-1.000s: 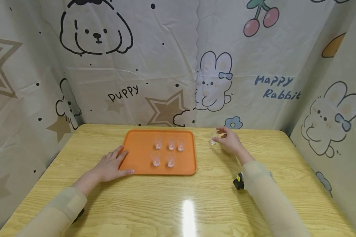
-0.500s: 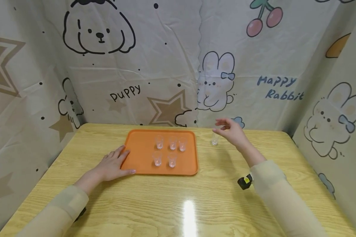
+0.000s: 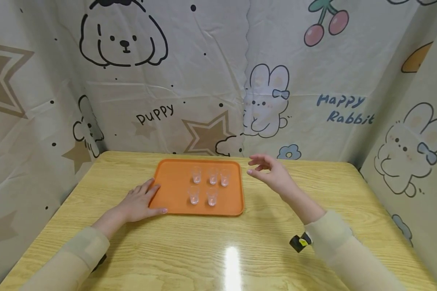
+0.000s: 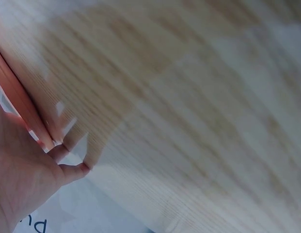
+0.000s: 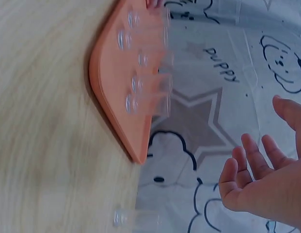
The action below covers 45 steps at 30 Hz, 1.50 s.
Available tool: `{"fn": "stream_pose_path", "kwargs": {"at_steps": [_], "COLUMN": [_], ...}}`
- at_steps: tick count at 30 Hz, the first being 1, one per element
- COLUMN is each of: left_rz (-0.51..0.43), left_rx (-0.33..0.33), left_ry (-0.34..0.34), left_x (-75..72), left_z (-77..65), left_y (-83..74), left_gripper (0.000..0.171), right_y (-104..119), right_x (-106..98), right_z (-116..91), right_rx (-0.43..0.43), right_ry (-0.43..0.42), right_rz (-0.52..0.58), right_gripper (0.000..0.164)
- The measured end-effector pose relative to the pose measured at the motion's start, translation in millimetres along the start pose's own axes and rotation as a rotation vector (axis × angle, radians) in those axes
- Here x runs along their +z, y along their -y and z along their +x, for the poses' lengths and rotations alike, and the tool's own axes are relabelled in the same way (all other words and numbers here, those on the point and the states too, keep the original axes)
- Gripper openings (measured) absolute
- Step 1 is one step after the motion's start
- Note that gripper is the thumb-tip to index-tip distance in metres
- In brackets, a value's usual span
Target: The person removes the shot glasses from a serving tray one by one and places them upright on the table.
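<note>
On the wooden table lies an orange tray (image 3: 171, 186). Several small clear glasses stand upright on it, in two rows, among them a glass (image 3: 212, 198) at the front. My left hand (image 3: 136, 204) rests at the tray's left end, fingers along the rim and thumb by the front edge; the left wrist view shows this hand (image 4: 24, 170) beside the tray's edge (image 4: 19, 92). My right hand (image 3: 273, 173) hovers right of the tray, fingers loosely bent and holding nothing. Below it in the right wrist view, a single glass (image 5: 135, 218) stands on the table; in the head view my hand hides it.
A printed cloth (image 3: 149, 85) with cartoon animals hangs behind the table (image 3: 167, 250) and at both sides. A black wrist device (image 3: 299, 242) shows under my right sleeve.
My right hand let go of the glass on the table, rose above it, then came left and down beside the tray. The left hand stays at the tray's rim.
</note>
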State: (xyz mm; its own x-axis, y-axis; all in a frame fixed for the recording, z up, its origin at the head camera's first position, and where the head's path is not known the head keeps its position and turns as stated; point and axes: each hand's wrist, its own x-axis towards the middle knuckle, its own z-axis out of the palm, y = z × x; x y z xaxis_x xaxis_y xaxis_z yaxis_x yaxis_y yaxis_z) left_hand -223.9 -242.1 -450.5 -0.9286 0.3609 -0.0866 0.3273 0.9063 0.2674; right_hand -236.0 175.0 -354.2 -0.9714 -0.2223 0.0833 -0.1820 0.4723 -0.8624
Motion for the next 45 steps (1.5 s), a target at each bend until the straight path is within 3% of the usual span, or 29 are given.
{"fn": "stream_pose_path", "kwargs": {"at_steps": [14,24,31,38,45], "left_rz": [0.003,-0.002,0.004,0.001,0.002], "left_rx": [-0.005,0.012,0.006,0.001,-0.012], "left_ry": [0.002,-0.020,-0.005,-0.008,0.013], "left_x": [0.2,0.1,0.3,1.5,0.2], "left_z": [2.2,1.5,1.8,2.6,0.6], "left_y": [2.2,3.0,3.6,3.9,3.0], "left_gripper": [0.104,0.103,0.105,0.104,0.105], "right_y": [-7.0,-23.3,-28.4,-29.1,-17.8], "right_x": [65.2,105.3,119.6,125.8,125.5], "right_z": [-15.3,-12.0,-3.7,6.9,6.0], "right_rx": [0.044,0.099,0.186,0.116,0.104], "right_ry": [0.056,0.091,0.099,0.136,0.167], "right_rz": [0.241,0.292,0.285,0.219,0.180], "right_gripper": [0.049,0.049,0.051,0.050,0.035]}}
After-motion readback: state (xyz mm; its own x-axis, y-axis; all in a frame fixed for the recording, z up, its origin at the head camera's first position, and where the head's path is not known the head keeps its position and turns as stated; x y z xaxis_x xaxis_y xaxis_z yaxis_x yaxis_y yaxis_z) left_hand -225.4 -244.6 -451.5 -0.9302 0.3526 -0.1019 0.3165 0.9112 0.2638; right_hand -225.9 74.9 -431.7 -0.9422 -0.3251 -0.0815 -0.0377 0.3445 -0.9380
